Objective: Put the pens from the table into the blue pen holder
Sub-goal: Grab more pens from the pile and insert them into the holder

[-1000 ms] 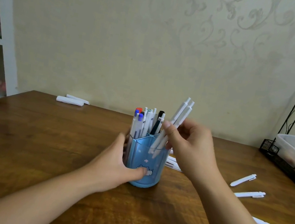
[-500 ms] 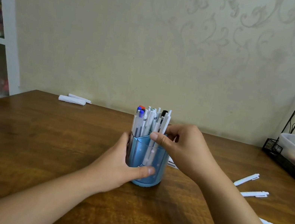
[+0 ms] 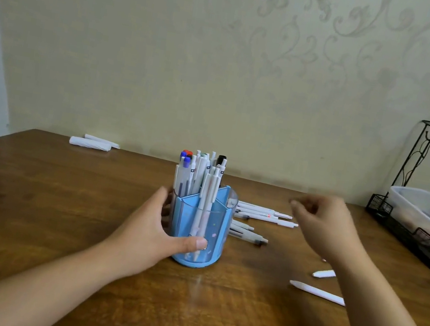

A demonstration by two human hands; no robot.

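I'm seeing the left hand (image 3: 149, 234) gripping the blue pen holder (image 3: 202, 235), thumb across its front, fingers wrapping behind. The holder is standing upright mid-tabletop (image 3: 59, 193), packed with white pens (image 3: 207, 190). The right hand (image 3: 326, 225) is hovering at 3 o'clock of it, blurred, fingers loosely curled, holding nothing. Loose pens (image 3: 265, 214) are lying just behind the holder at 2 o'clock; two more pens (image 3: 317, 291) are lying at 4 o'clock. A wire rack (image 3: 426, 229) is sitting far right.

left hand (image 3: 151, 226) curled in a grip, right hand (image 3: 325, 225) raised, loosely curled.
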